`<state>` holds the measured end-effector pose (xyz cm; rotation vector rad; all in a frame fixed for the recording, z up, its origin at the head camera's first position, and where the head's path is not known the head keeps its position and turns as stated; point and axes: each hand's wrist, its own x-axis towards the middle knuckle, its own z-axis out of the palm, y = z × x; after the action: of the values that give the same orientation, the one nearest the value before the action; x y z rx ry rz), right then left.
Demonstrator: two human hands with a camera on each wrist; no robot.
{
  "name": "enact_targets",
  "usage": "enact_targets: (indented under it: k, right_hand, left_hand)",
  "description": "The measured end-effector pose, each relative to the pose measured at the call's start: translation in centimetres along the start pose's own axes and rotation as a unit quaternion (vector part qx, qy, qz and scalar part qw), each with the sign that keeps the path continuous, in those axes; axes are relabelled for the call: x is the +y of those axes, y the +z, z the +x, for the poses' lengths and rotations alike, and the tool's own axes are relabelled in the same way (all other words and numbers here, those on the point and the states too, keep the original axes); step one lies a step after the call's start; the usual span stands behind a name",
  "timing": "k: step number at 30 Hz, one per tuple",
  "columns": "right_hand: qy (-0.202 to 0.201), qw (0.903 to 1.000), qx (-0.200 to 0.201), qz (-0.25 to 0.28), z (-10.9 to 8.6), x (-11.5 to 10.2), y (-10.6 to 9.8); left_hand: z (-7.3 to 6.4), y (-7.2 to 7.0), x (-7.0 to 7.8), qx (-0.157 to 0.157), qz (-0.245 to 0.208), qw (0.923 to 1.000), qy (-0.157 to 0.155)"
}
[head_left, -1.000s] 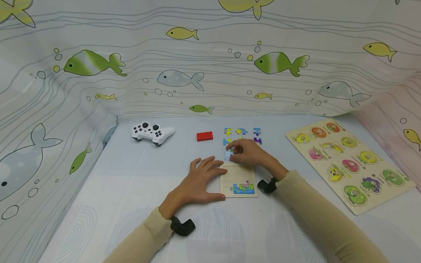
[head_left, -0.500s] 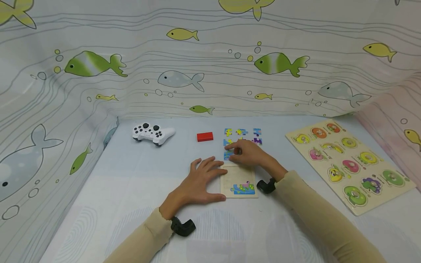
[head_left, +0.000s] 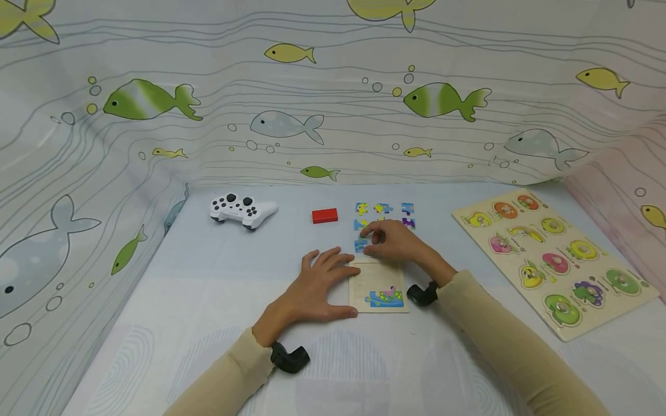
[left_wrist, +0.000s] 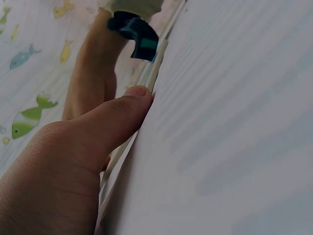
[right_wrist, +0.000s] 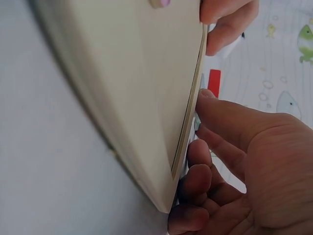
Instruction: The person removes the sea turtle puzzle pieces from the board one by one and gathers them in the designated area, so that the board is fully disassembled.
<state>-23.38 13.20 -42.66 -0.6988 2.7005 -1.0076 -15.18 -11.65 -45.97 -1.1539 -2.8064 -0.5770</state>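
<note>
In the head view a shallow wooden puzzle tray (head_left: 354,289) lies before the person, with joined blue and green jigsaw pieces (head_left: 386,297) in its lower right. The left hand (head_left: 318,289) lies spread at the tray's left side, index fingertip over the rim and thumb (left_wrist: 124,110) straight along its edge. Just beyond the tray, the right hand (head_left: 393,240) pinches a blue jigsaw piece (head_left: 360,247) between thumb and index finger, its other fingers curled under. The right wrist view shows this hand (right_wrist: 230,156) beside the tray's far edge (right_wrist: 183,142).
Behind the right hand lie several loose jigsaw pieces (head_left: 407,208), partly covered by it. A red block (head_left: 325,216) and a white game controller (head_left: 241,211) stand to the left. A fruit knob puzzle board (head_left: 554,263) lies at an angle on the right.
The blue jigsaw piece looks darker and slightly turned against a second ago. The right index fingertip shifts a little left, then back. The left hand and tray keep their places.
</note>
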Motion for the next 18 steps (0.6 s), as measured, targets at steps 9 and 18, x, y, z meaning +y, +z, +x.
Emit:
enact_targets:
  k: [9, 18]
  right_hand:
    - [0.003, 0.9998, 0.013, 0.015, 0.15, 0.17, 0.05]
    - [0.025, 0.9993, 0.026, 0.006, 0.15, 0.21, 0.15]
  left_hand:
    - [0.04, -0.08, 0.09, -0.003, 0.003, 1.0, -0.004]
    - [0.14, -0.09, 0.14, -0.002, 0.004, 1.0, -0.003]
